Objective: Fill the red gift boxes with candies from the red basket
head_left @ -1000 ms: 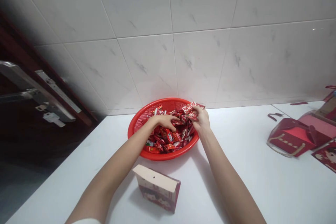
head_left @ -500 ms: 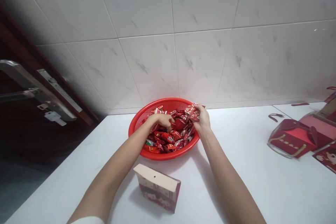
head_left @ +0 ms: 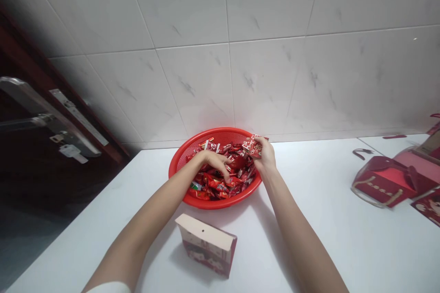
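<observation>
Red packets (head_left: 253, 147) sit pinched in the right hand (head_left: 267, 156); the left hand (head_left: 216, 161) (fingers spread wide) reaches among sweets (head_left: 220, 187) in the basket (head_left: 220, 204). Lifting one would call for a narrower grip.

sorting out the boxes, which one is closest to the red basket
The box with the cream flap and its small dark hole, just in front of the red basket; the other boxes are far off to the right.
</observation>
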`<state>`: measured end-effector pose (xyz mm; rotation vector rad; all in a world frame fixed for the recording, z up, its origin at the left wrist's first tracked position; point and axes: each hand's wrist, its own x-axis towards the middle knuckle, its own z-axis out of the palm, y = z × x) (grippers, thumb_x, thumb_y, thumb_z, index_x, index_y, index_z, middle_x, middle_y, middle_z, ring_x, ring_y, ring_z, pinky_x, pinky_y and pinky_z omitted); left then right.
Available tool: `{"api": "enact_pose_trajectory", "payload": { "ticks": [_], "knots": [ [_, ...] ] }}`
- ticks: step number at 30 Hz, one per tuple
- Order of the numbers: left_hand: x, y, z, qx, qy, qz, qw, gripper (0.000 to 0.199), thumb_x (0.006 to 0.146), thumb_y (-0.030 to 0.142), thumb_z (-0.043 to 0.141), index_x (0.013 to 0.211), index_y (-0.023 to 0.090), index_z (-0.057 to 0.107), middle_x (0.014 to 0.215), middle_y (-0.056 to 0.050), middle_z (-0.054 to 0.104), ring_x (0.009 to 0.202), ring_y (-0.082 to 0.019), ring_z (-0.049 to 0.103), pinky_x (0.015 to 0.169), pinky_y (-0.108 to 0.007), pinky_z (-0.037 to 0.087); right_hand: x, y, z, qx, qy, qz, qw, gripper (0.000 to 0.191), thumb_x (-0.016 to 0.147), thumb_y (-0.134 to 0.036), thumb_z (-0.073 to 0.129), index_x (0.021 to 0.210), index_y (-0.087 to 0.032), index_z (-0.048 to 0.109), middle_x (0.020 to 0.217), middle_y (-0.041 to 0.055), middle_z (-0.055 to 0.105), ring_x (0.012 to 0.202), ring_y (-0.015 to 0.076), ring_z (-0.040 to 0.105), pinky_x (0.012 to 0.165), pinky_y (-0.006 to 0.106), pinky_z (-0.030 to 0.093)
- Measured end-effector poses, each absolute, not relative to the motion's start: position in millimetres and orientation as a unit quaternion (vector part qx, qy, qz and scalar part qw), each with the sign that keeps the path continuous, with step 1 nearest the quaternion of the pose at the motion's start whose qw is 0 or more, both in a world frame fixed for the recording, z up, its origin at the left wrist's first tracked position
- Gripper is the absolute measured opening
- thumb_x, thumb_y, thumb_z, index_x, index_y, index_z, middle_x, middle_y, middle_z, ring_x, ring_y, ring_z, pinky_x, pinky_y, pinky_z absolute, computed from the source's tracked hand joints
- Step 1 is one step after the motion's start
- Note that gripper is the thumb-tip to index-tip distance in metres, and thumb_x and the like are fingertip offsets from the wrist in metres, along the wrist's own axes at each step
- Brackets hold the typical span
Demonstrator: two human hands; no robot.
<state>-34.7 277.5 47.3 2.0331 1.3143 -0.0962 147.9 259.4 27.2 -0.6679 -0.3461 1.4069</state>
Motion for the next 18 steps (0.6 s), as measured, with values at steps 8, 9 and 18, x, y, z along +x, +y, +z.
{"api": "enact_pose_trajectory", "payload": {
  "ticks": [8, 9, 18],
  "knots": [
    [-12, 266, 52, 0.774, 0.489, -0.116, 0.386, 0.061, 0.034, 0.036, 0.092, 0.09, 0.021, 0.075, 0.108, -0.006, 0.076, 0.117, -0.034, 0.062, 0.091, -0.031, 0.051, 147, 261, 25, -0.294, -0.162, 0.629, 0.701, 0.01, 0.063, -0.011, 0.067, 0.065, -0.018, 0.06, 0.06, -0.0017, 0.069, 0.057, 0.013, 0.065, 0.056, 0.022, 0.054],
    [-11, 266, 51, 0.772, 0.49, -0.118, 0.388, 0.05, 0.036, 0.036, 0.091, 0.08, 0.021, 0.073, 0.094, -0.004, 0.076, 0.105, -0.032, 0.066, 0.083, -0.03, 0.052, 147, 262, 25, -0.294, -0.162, 0.629, 0.702, 0.01, 0.062, -0.011, 0.066, 0.065, -0.018, 0.06, 0.061, -0.0012, 0.069, 0.058, 0.0129, 0.065, 0.057, 0.021, 0.054],
    [-42, 285, 61, 0.717, 0.558, 0.109, 0.402, 0.029, 0.049, 0.032, 0.083, 0.061, 0.02, 0.059, 0.064, 0.003, 0.063, 0.063, -0.018, 0.058, 0.054, -0.025, 0.042, 148, 262, 23, -0.292, -0.165, 0.624, 0.706, 0.011, 0.062, -0.011, 0.067, 0.065, -0.019, 0.06, 0.06, -0.0025, 0.069, 0.059, 0.0128, 0.065, 0.056, 0.021, 0.055]
  ]
}}
